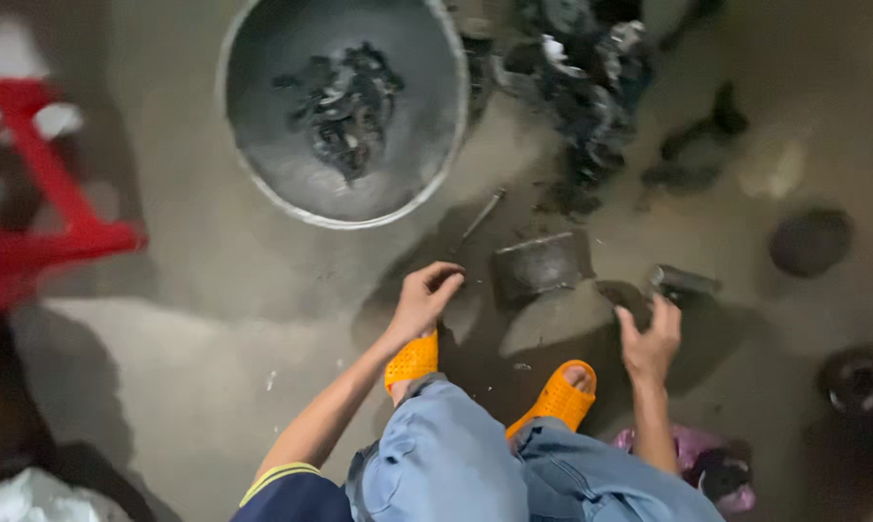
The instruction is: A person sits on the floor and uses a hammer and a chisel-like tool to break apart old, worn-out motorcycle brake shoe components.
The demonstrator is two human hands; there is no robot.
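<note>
While the view is blurred, a dark cylindrical piece (683,281) can be made out on the concrete floor (195,319), lying on its side, and it is touched at its near end by the right hand (649,338), whose fingers are curled around a dark scrap just beside it; whether that scrap is truly gripped cannot be told. Well apart to the left, the left hand (425,300) is held above the floor with its fingers bent loosely inward, and nothing is seen in it. Between the two hands a dark rectangular metal block (541,264) is set on the floor, and a thin metal rod (482,215) is laid slantwise just beyond it. Orange slippers (557,394) are worn on both feet, which are planted below the hands, and light blue trousers (446,464) are seen at the bottom edge. Farther out, a large round metal basin (253,145) is placed, with a heap of dark scraps (345,106) in its middle. A second pile of dark pieces (591,87) is spread to the right of the basin. A red plastic stool (40,193) is stood at the left edge, and a pink cloth (693,449) is bunched beside the right leg
</note>
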